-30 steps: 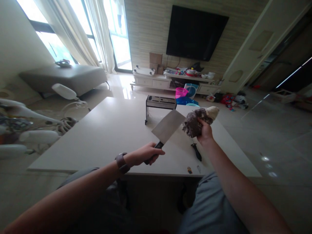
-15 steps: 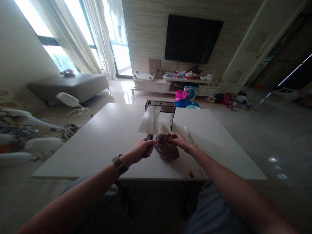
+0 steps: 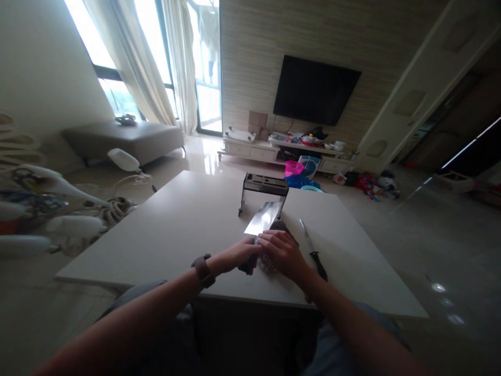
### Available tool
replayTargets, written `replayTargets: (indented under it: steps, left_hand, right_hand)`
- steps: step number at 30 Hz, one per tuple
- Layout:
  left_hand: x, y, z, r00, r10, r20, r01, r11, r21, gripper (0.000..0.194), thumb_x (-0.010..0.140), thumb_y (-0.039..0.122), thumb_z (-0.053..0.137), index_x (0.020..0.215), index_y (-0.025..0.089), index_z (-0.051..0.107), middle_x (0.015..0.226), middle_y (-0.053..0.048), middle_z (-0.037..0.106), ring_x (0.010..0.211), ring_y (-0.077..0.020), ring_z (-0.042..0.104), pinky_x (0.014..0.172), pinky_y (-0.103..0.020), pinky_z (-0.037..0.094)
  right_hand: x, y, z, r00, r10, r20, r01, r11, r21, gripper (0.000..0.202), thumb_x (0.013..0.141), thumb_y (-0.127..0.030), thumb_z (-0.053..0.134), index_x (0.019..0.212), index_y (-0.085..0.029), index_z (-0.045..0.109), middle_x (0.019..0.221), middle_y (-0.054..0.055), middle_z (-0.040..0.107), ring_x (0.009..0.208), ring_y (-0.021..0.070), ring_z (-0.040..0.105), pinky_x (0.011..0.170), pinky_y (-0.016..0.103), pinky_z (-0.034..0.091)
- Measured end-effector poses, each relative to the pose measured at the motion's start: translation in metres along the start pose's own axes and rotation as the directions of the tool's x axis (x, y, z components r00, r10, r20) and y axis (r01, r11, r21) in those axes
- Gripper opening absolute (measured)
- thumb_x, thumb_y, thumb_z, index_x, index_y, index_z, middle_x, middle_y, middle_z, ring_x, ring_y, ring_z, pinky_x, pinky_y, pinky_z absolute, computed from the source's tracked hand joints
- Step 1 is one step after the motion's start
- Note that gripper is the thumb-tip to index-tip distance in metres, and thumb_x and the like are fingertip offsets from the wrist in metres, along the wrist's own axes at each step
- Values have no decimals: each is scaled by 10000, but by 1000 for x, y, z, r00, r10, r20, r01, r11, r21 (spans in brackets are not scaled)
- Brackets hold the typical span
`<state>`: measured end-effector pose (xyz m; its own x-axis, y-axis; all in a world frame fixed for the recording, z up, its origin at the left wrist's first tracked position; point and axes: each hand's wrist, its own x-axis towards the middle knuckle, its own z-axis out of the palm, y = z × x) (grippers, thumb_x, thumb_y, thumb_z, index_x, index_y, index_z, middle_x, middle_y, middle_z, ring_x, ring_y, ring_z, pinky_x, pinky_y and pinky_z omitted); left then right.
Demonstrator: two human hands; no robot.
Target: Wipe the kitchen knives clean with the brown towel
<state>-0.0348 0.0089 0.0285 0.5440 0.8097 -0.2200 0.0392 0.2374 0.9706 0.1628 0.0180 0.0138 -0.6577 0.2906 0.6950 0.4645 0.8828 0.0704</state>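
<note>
One cleaver [image 3: 263,216] slants away rightward from left fingers [image 3: 251,247] gripping it; cloth [image 3: 280,226] under right fingers [image 3: 274,239], their grip unclear.

home living room | wall-mounted TV [image 3: 317,90] | long curtains [image 3: 131,57] | low white cabinet [image 3: 250,151] | padded bench [image 3: 125,137]

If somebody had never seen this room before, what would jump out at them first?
Probably the shiny cleaver, its blade catching light above the white table, with its handle in the left hand. Just beside it, the right hand lies over a dark cloth. Beyond, a large black television hangs on the far wall.
</note>
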Motion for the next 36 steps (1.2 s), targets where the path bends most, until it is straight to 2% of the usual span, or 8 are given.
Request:
replayTargets:
  steps: [8,12,15,21,24,27,31,36]
  left_hand:
    - [6,-7,-20,987,127,101,-154,927,343,124,759,266,619,738,165,550,693,16,495,611,-115,413,527,-251,339]
    - [-4,5,-17,983,131,127,-167,929,331,203,815,354,634,801,159,580,690,18,524,603,-118,454,541,-249,374]
    - [-9,14,-11,982,147,117,-169,963,210,339,859,492,631,891,158,578,663,25,536,532,-124,510,478,-240,386]
    - [-13,28,-9,928,366,-66,-366,931,5,502,932,649,485,794,170,548,515,28,518,407,-114,484,419,-225,373]
    - [-12,27,-15,898,429,-102,-422,903,78,416,951,551,492,762,183,532,486,41,494,401,-106,463,426,-215,343]
    - [-9,21,-20,893,435,-115,-392,877,278,297,940,452,537,789,196,520,539,44,525,440,-106,474,457,-215,326]
    - [-5,13,-22,874,479,-83,-327,706,628,112,895,295,580,845,194,590,661,7,611,554,-127,510,530,-240,291]
    - [-5,9,-23,876,483,13,-295,513,806,144,884,256,593,995,207,670,764,-30,673,640,-170,547,574,-279,278]
  right_hand:
    - [10,11,1,966,-209,152,223,971,-82,186,1025,-158,566,1159,-164,695,1080,87,783,1060,232,708,906,376,556]
    - [17,15,-7,947,-265,179,287,952,-107,165,1032,-168,550,1103,-173,698,1033,76,786,994,221,709,890,370,553]
    - [26,21,-20,957,-238,164,258,959,-115,186,1038,-173,521,1100,-181,695,999,66,784,951,211,700,987,392,521]
    - [64,60,-64,989,-51,142,76,981,-180,231,1018,-187,501,1088,-213,719,1007,84,773,1017,250,685,1040,452,466]
    - [99,95,-91,989,148,6,-144,971,-189,141,968,-284,627,1015,-212,739,986,96,765,970,288,683,923,457,499]
    - [137,134,-107,924,352,-146,-371,919,-131,221,868,-389,753,987,-203,757,984,99,750,943,310,681,899,472,512]
    - [175,176,-102,827,533,-181,-527,846,82,274,801,-433,798,932,-196,755,917,72,762,883,275,701,881,456,529]
    - [191,198,-80,802,592,-85,-571,800,183,292,726,-420,835,870,-184,739,853,54,752,834,231,686,846,413,544]
